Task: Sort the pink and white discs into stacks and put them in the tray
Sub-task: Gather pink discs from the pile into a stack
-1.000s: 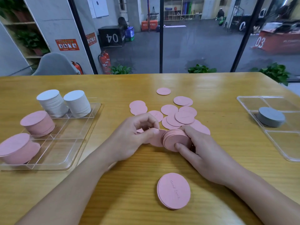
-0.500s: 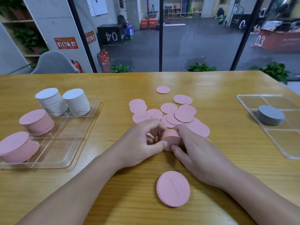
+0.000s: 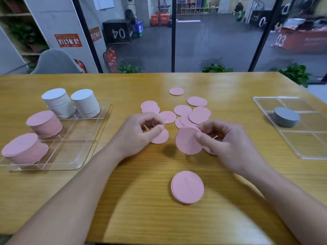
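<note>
My right hand (image 3: 224, 140) grips a small stack of pink discs (image 3: 187, 141), tilted on edge above the table. To its left, my left hand (image 3: 139, 133) pinches a single pink disc (image 3: 160, 138) that lies partly under its fingers. Several loose pink discs (image 3: 192, 112) are scattered just beyond both hands. A short pink stack (image 3: 187, 187) lies flat near me. The clear tray (image 3: 74, 152) at left holds two white stacks (image 3: 70, 103) at the back and two pink stacks (image 3: 33, 137) in front.
A second clear tray (image 3: 304, 149) at the right holds a grey stack of discs (image 3: 285, 117). The wooden table (image 3: 159, 218) ends at a glass wall behind. A grey chair (image 3: 56, 61) stands beyond the far left edge.
My hands have drawn apart. The right hand lifted the pink stack and tilted it up, while the left hand moved left with one disc.
</note>
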### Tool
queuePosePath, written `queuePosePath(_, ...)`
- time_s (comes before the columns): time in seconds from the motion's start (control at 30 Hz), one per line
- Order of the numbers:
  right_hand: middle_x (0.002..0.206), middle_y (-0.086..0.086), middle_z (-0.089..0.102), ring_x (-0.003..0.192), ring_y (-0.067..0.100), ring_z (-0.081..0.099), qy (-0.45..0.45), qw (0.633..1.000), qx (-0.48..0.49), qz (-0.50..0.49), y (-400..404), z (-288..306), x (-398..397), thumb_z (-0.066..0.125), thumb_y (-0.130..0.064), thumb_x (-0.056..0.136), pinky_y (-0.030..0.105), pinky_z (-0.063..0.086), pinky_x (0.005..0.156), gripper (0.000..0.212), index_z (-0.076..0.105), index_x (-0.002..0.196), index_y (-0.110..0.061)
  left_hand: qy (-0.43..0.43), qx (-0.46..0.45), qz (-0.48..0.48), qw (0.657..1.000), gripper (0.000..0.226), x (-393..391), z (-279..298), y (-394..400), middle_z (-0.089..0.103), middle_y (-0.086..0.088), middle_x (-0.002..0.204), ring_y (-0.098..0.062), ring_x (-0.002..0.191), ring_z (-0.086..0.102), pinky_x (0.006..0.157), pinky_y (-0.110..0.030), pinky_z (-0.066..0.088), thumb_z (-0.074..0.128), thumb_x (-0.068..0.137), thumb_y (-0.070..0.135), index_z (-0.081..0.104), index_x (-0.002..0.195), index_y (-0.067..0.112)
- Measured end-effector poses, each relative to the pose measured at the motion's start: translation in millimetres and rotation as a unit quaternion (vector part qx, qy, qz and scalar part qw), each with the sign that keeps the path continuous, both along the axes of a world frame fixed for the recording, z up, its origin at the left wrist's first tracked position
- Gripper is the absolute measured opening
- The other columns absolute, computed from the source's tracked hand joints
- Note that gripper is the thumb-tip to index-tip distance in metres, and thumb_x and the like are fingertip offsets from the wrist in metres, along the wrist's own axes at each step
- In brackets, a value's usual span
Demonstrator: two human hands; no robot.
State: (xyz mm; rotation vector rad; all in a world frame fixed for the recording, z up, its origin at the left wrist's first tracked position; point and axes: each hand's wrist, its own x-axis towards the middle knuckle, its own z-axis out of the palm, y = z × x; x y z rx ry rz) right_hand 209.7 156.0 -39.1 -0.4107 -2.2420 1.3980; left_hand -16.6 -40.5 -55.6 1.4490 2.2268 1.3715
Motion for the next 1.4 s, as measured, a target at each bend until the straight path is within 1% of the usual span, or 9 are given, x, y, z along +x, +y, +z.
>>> queuePosePath(0.1,0.075,0.007,0.068,0.067,0.017,0.059,-0.041,0.993,-0.107,0.017,-12.3,4.3,21.1,0.081,-0.018,0.096,0.030,0.048,0.063,0.005,0.081,0.097,-0.013,0.047,-0.047,0.060,0.996,0.011,-17.4,-6.9,-6.9,0.072,0.009,0.086,-0.021,0.077,0.063,0.071,-0.029,0.053,0.082,0.095,0.019,0.078,0.094,0.030)
queuePosePath(0.3,0.078,0.013,0.070,0.070,0.020,0.061,-0.095,0.981,-0.166,0.044,-36.9,-8.1,48.7,0.083,-0.014,0.094,0.030,0.054,0.060,0.011,0.082,0.101,-0.006,0.066,-0.101,0.091,0.988,0.017,-17.9,-14.1,-7.5,0.069,0.009,0.088,-0.012,0.072,0.062,0.079,-0.045,0.060,0.086,0.088,0.043,0.072,0.088,0.033)
queuePosePath(0.67,0.071,0.005,0.072,0.061,0.017,0.065,-0.105,0.990,-0.093,0.028,-44.4,-14.8,48.1,0.084,-0.015,0.092,0.032,0.056,0.060,0.005,0.082,0.096,-0.013,0.156,-0.145,0.117,0.970,0.030,7.4,-24.5,-16.1,0.056,0.016,0.109,-0.013,0.100,0.058,0.093,-0.042,0.055,0.073,0.098,0.059,0.073,0.118,0.037)
queuePosePath(0.83,0.068,-0.004,0.069,0.057,0.011,0.060,-0.089,0.996,-0.001,-0.018,-27.2,-10.4,37.4,0.082,-0.024,0.095,0.021,0.048,0.058,0.003,0.080,0.094,-0.021,0.202,-0.151,0.080,0.964,0.031,19.3,-24.0,-9.4,0.056,0.020,0.116,-0.010,0.106,0.044,0.096,-0.040,0.051,0.066,0.103,0.058,0.076,0.122,0.035)
queuePosePath(0.97,0.088,-0.014,0.067,0.073,0.004,0.060,-0.097,0.972,0.201,-0.074,4.5,-11.3,11.2,0.081,-0.032,0.094,0.013,0.043,0.067,0.016,0.077,0.110,-0.030,0.186,-0.161,0.053,0.968,0.050,28.7,-18.6,5.9,0.058,0.019,0.126,-0.006,0.109,0.039,0.104,-0.035,0.046,0.071,0.097,0.063,0.070,0.139,0.036)
queuePosePath(1.07,0.112,-0.010,0.058,0.087,0.006,0.057,-0.190,0.942,0.272,-0.057,28.2,-7.7,-11.1,0.080,-0.046,0.092,0.023,0.040,0.075,0.044,0.070,0.131,-0.027,0.117,-0.205,0.054,0.970,0.068,22.4,-3.5,17.6,0.056,0.012,0.134,-0.010,0.118,0.050,0.108,-0.033,0.046,0.083,0.089,0.061,0.065,0.147,0.030)
queuePosePath(1.23,0.116,-0.008,0.053,0.096,0.007,0.052,-0.249,0.926,0.282,-0.023,44.3,2.7,-32.0,0.082,-0.059,0.086,0.022,0.037,0.073,0.053,0.071,0.129,-0.028,0.073,-0.241,0.058,0.966,0.045,16.2,13.1,38.2,0.062,0.010,0.110,-0.015,0.098,0.064,0.092,-0.047,0.058,0.094,0.079,0.055,0.076,0.111,0.029)
queuePosePath(1.3,0.113,-0.010,0.054,0.092,0.004,0.054,-0.250,0.926,0.281,-0.024,44.3,5.8,-38.3,0.086,-0.059,0.081,0.016,0.037,0.070,0.053,0.072,0.123,-0.030,0.041,-0.202,0.060,0.977,0.045,18.7,8.8,41.4,0.062,0.011,0.113,-0.010,0.100,0.062,0.094,-0.041,0.056,0.096,0.078,0.050,0.075,0.112,0.031)
queuePosePath(1.4,0.104,-0.014,0.062,0.091,0.008,0.064,-0.213,0.952,0.214,-0.043,41.7,-0.6,-41.9,0.093,-0.051,0.075,0.031,0.053,0.076,0.050,0.069,0.113,-0.028,0.007,-0.160,0.080,0.984,0.054,19.5,-0.5,39.5,0.060,0.017,0.118,0.004,0.102,0.056,0.086,-0.026,0.050,0.098,0.076,0.051,0.066,0.117,0.037)
